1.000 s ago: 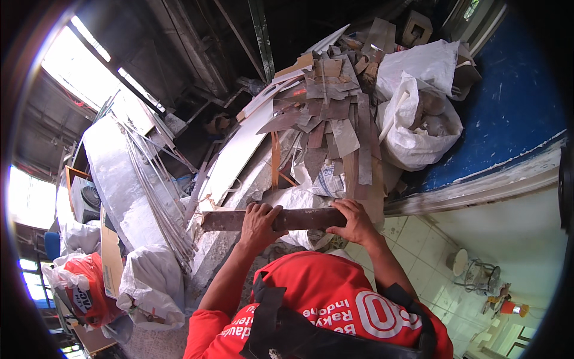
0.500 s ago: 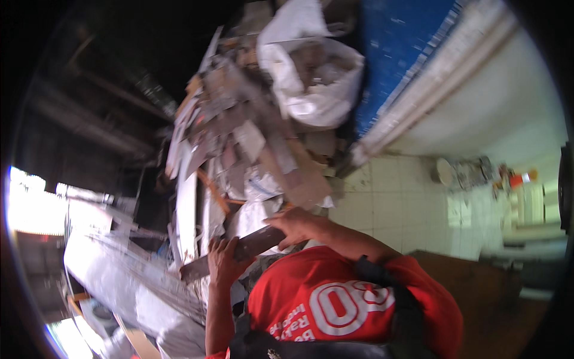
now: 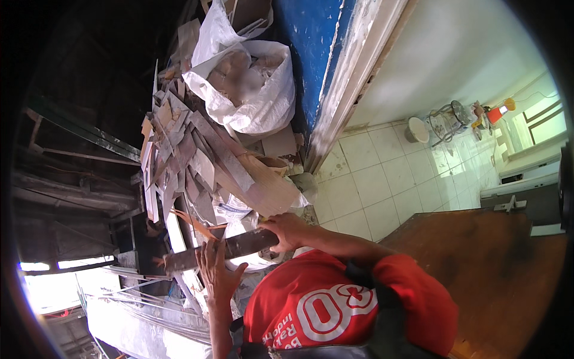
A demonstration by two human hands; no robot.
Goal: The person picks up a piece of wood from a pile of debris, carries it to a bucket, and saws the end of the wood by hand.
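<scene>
A narrow dark brown plank spans the space in front of my red shirt, tilted up to the right. My right hand is closed round its right end, thumb and fingers on either side of the edge. My left hand lies against the plank's left part, fingers stretched over it and thumb spread away. Just beyond the plank rises a heap of broken board strips, flat pieces in grey, brown and white lying at many angles.
Behind the heap, a white woven sack full of debris leans near a blue wall. A doorway opens right onto a white tiled floor with a bucket. Nearer right is a brown wooden panel; white wrapped material lies lower left.
The view has swung, shifting the heap and sack leftward in the picture. My left hand's fingers have straightened from their curl over the plank, while my right hand keeps its grip.
</scene>
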